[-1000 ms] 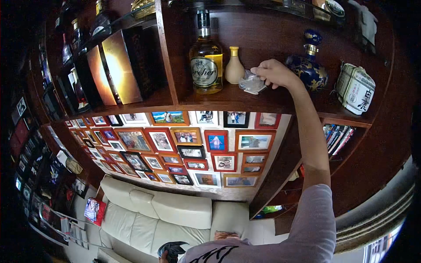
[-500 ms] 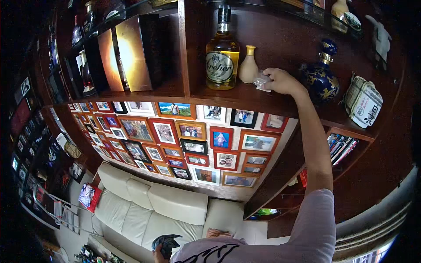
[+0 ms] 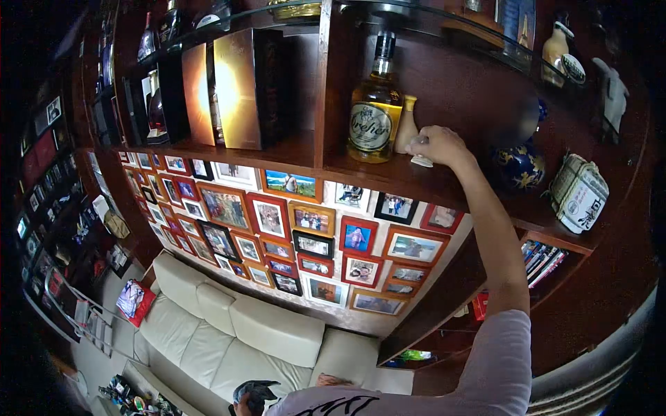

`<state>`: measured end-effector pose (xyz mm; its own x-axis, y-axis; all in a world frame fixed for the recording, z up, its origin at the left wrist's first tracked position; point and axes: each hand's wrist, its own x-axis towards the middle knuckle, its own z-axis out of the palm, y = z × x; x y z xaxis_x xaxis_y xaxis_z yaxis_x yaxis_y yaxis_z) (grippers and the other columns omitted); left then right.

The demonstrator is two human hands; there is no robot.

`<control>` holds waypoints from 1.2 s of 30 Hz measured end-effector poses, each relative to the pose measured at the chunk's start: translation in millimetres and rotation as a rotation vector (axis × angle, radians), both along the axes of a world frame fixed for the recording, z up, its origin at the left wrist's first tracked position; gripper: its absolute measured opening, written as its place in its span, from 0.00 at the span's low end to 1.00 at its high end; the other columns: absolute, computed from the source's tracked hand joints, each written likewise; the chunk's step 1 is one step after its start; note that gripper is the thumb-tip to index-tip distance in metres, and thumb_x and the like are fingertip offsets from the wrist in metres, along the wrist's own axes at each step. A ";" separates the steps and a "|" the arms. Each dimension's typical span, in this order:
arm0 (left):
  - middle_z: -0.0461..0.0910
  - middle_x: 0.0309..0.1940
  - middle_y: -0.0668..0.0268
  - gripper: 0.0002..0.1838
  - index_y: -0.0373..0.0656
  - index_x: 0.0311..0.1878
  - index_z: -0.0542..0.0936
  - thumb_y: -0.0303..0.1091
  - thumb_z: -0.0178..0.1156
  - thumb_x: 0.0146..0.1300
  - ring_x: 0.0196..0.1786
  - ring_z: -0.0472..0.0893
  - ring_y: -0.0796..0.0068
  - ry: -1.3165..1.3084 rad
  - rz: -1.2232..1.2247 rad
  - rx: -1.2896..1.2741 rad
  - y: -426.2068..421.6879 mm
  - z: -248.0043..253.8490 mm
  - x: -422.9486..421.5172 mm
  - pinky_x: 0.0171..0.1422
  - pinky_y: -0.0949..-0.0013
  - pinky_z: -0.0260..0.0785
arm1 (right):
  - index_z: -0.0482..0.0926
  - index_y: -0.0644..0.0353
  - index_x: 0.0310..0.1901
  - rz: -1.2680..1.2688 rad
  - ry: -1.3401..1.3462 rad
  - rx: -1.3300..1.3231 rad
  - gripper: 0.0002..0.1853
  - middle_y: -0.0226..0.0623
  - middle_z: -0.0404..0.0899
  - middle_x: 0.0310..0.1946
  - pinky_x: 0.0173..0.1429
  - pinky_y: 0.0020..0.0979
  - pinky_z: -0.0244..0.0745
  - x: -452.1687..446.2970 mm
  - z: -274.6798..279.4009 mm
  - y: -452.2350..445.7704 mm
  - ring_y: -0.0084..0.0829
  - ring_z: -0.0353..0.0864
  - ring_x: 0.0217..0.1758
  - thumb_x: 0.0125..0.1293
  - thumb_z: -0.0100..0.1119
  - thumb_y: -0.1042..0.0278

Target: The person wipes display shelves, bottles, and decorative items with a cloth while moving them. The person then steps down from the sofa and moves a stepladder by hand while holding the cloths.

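Observation:
My right hand (image 3: 440, 147) reaches onto the brown shelf (image 3: 374, 177), its fingers closed on a small whitish crumpled piece (image 3: 421, 161) close to the shelf surface. Just left of those fingers stands a beige ceramic bottle (image 3: 406, 132) with a yellow top, partly hidden by the hand. Beside it is a larger amber liquor bottle (image 3: 374, 121) with an oval label. To the right of my wrist sits a round dark-blue bottle (image 3: 519, 166) with gold decoration. Low at the bottom edge, my left hand (image 3: 243, 405) grips a dark grey crumpled cloth (image 3: 258, 392).
A straw-wrapped white container (image 3: 581, 194) stands near the shelf's right end. Gold boxes (image 3: 237, 97) fill the compartment to the left. A glass shelf (image 3: 430, 17) runs above. Below are framed photos (image 3: 269, 215), a cream sofa (image 3: 267, 333) and books (image 3: 544, 262).
The view has shifted, so the shelf items appear lower and farther right. My right hand stays beside the beige bottle, now overlapping it more. The dark cloth remains in my left hand.

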<state>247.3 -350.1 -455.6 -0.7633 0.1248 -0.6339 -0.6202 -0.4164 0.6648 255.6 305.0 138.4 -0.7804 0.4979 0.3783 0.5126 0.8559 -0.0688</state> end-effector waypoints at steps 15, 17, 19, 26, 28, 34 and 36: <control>0.83 0.48 0.56 0.28 0.40 0.62 0.73 0.23 0.66 0.55 0.44 0.86 0.58 -0.042 0.062 0.017 3.4 -12.1 -5.2 0.43 0.58 0.84 | 0.85 0.64 0.52 -0.085 -0.002 -0.129 0.35 0.51 0.86 0.48 0.53 0.43 0.80 -12.5 5.8 -4.7 0.45 0.87 0.51 0.51 0.74 0.41; 0.83 0.48 0.56 0.29 0.40 0.62 0.73 0.22 0.66 0.55 0.44 0.86 0.58 -0.044 0.104 0.021 -2.6 -13.8 -4.5 0.43 0.57 0.84 | 0.85 0.63 0.52 -0.072 -0.026 -0.192 0.36 0.50 0.85 0.50 0.55 0.44 0.80 -8.0 7.7 -5.0 0.45 0.86 0.52 0.50 0.73 0.39; 0.83 0.49 0.56 0.29 0.40 0.62 0.73 0.22 0.66 0.54 0.45 0.86 0.58 -0.047 0.156 0.023 -10.3 -16.4 -2.6 0.43 0.57 0.84 | 0.82 0.71 0.55 -0.119 0.133 -0.294 0.40 0.50 0.86 0.40 0.35 0.33 0.80 3.0 7.8 -10.0 0.34 0.85 0.45 0.50 0.76 0.42; 0.85 0.43 0.57 0.22 0.36 0.55 0.77 0.21 0.61 0.54 0.38 0.87 0.59 0.007 0.283 0.049 -24.2 -12.2 17.6 0.39 0.58 0.84 | 0.82 0.67 0.57 0.034 0.491 0.007 0.23 0.43 0.85 0.47 0.53 0.30 0.77 60.2 5.1 -75.7 0.29 0.83 0.49 0.69 0.68 0.57; 0.85 0.42 0.57 0.19 0.35 0.54 0.79 0.23 0.60 0.57 0.39 0.87 0.61 0.109 0.247 0.077 -31.9 -34.6 26.4 0.41 0.59 0.84 | 0.83 0.64 0.56 0.172 0.589 0.018 0.16 0.41 0.85 0.49 0.55 0.30 0.77 69.4 -17.1 -91.5 0.28 0.83 0.51 0.75 0.61 0.62; 0.85 0.44 0.61 0.21 0.39 0.57 0.79 0.28 0.68 0.59 0.41 0.86 0.67 -0.046 0.216 -0.106 -8.7 30.3 44.7 0.44 0.66 0.82 | 0.82 0.51 0.63 0.227 0.443 0.512 0.19 0.37 0.83 0.59 0.58 0.36 0.83 81.2 -97.1 -105.8 0.34 0.83 0.60 0.76 0.59 0.55; 0.84 0.44 0.62 0.25 0.40 0.59 0.76 0.29 0.71 0.57 0.40 0.85 0.69 -0.100 0.214 -0.211 -11.8 24.8 55.3 0.43 0.66 0.83 | 0.81 0.50 0.63 0.275 0.382 0.611 0.20 0.37 0.83 0.60 0.57 0.37 0.85 79.6 -114.5 -78.7 0.36 0.84 0.60 0.76 0.59 0.52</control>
<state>302.5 -361.9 -430.8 -0.6903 -0.1744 -0.7021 -0.6001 -0.4040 0.6904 335.2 226.4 23.9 -0.6059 -0.0792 0.7916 0.3112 0.8921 0.3275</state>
